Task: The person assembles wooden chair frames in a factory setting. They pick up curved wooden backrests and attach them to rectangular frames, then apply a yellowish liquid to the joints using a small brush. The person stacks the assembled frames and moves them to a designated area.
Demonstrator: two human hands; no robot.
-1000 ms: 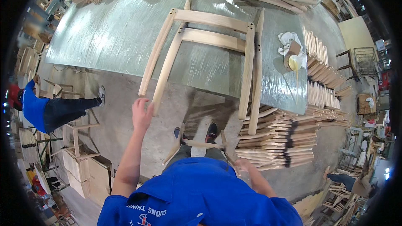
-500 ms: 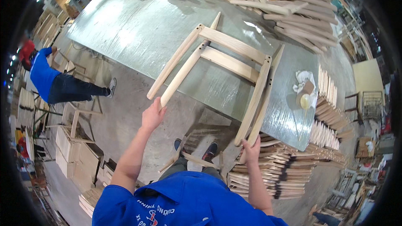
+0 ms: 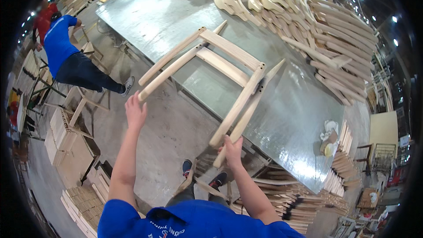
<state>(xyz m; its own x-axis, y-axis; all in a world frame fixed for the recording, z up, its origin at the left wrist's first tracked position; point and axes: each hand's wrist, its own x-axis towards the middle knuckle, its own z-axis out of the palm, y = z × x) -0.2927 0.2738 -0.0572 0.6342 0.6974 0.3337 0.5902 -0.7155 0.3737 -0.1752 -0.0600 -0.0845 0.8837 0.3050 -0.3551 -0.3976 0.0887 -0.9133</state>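
A pale wooden chair frame (image 3: 229,49) lies tilted across the table's near edge, its paired rails joined by two crosspieces with dark screw holes at the corners. Pointed leg ends rest over the tabletop, while the rounded ends reach toward me. My left hand (image 3: 135,113) closes its fingers around the rounded end of the lower left leg. On the other side, my right hand (image 3: 231,150) wraps round the lower right leg near its end. Part of that leg is hidden behind my fingers.
The grey, sheet-covered table (image 3: 185,15) carries a heap of curved wooden parts (image 3: 339,39) at the far right. A rag (image 3: 330,128) lies near its right corner. Stacked wood (image 3: 282,198) stands below. A co-worker in blue (image 3: 61,48) bends at the left, near cartons (image 3: 66,136).
My view has shifted, so the table sits farther right in it. Both hands have carried the chair frame leftward relative to the table, keeping hold of its legs.
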